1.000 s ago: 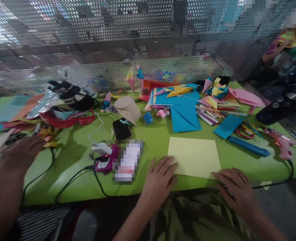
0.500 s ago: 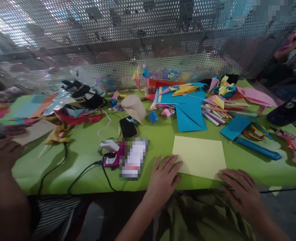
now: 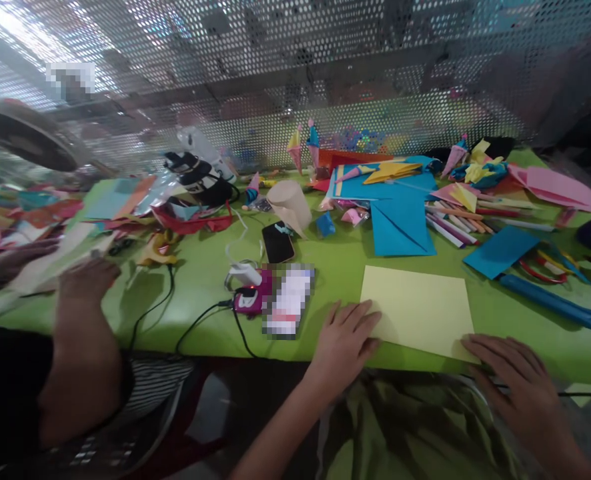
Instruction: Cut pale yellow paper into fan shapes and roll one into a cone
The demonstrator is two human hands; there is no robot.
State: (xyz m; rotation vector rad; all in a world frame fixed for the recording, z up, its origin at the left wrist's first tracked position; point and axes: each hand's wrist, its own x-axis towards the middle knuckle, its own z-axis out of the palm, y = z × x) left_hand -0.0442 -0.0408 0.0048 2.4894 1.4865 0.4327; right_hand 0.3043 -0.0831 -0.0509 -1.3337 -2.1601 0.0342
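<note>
The person's left hand (image 3: 346, 337) and right hand (image 3: 514, 377) stay loosely spread on the pale yellow rectangular paper sheet (image 3: 419, 312) — flat on the green table (image 3: 325, 273). A co-worker's bare forearm (image 3: 83, 340) now reaches further in.

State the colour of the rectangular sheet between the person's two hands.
The rectangular paper sheet is pale yellow, best seen in the head view.

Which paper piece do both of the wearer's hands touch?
The pale yellow sheet: left hand on its left edge, right hand at its near right corner. The blue folded piece and blue rectangle lie farther off, untouched.
</note>
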